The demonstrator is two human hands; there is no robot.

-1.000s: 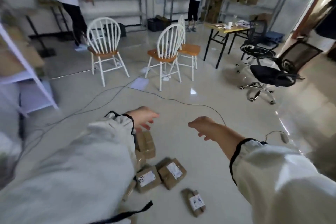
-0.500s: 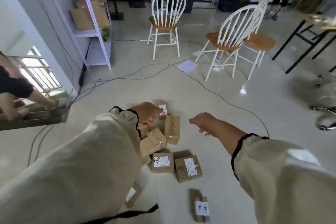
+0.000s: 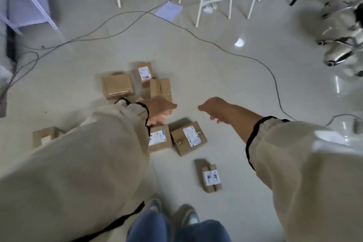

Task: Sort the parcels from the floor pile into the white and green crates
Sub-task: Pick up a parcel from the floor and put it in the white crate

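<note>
while both arms reach out over the parcels point(image 3: 188, 138) piled on the near floor, left hand point(image 3: 159, 110) and right hand point(image 3: 213, 108) hover empty, fingers loosely spread, presumably ready to grasp; no crates visible.

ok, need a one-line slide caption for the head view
Both empty hands, left hand and right hand, reach down toward brown parcels piled on the floor.

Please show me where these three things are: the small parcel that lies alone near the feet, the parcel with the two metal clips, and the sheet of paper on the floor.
small parcel point(image 3: 211, 178): head view, on its white label.
parcel with clips point(image 3: 189, 137): head view, on its label.
sheet of paper point(image 3: 169, 11): head view, at its middle.
</note>
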